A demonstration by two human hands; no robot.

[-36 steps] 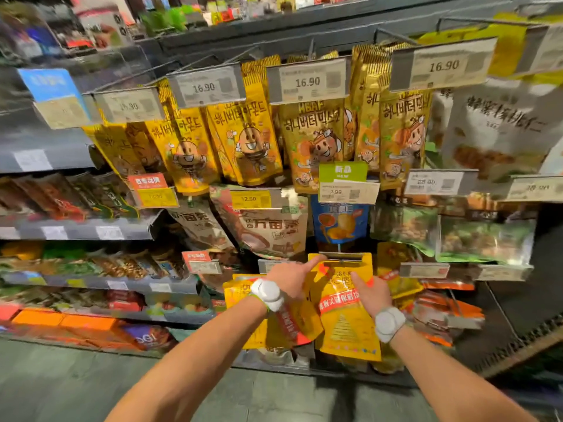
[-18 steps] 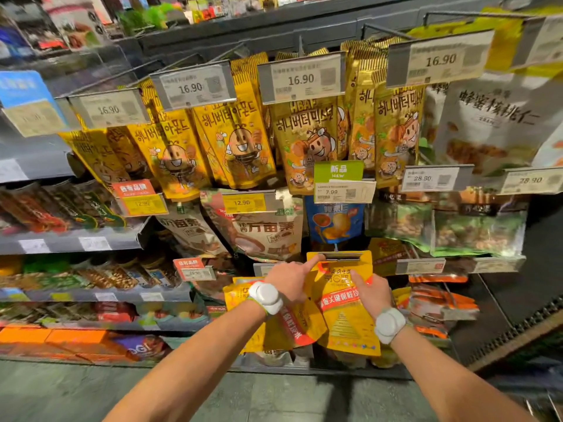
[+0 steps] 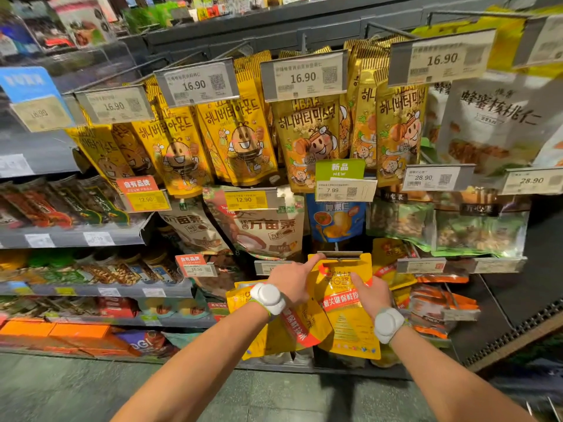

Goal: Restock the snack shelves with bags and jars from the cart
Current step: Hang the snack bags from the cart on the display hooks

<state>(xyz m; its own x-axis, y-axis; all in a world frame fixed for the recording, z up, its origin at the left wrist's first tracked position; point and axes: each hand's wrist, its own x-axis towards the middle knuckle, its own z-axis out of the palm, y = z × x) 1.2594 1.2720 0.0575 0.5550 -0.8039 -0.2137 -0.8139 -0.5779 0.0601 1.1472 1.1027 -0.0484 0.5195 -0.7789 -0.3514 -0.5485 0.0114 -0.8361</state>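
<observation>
Reaching forward over the grey floor (image 3: 274, 394), both of my forearms stretch toward the low part of the snack rack, each wrist wearing a white band (image 3: 269, 298). My left hand (image 3: 292, 283) has its index finger straight, the tip touching the top left corner of a yellow bag (image 3: 347, 327); the other fingers curl under, and I cannot tell whether they pinch the bag. My right hand (image 3: 371, 296) lies against the front of the same bag, fingers spread flat over its printing, thumb hidden. The bag hangs upright with its top edge just under a grey tag holder (image 3: 339, 254) at the end of a peg. A second yellow bag (image 3: 300, 330) sits tilted beneath my left wrist, just beside the first.

Above the peg hangs a blue bag (image 3: 335, 222), under a green NEW label (image 3: 339, 169). Left of it are white chestnut bags (image 3: 268, 229). Higher up, rows of yellow almond bags (image 3: 240, 141) hang behind price tags (image 3: 304, 76) reading 16.90. Off to the left, grey shelves (image 3: 73, 236) carry dark packets.
</observation>
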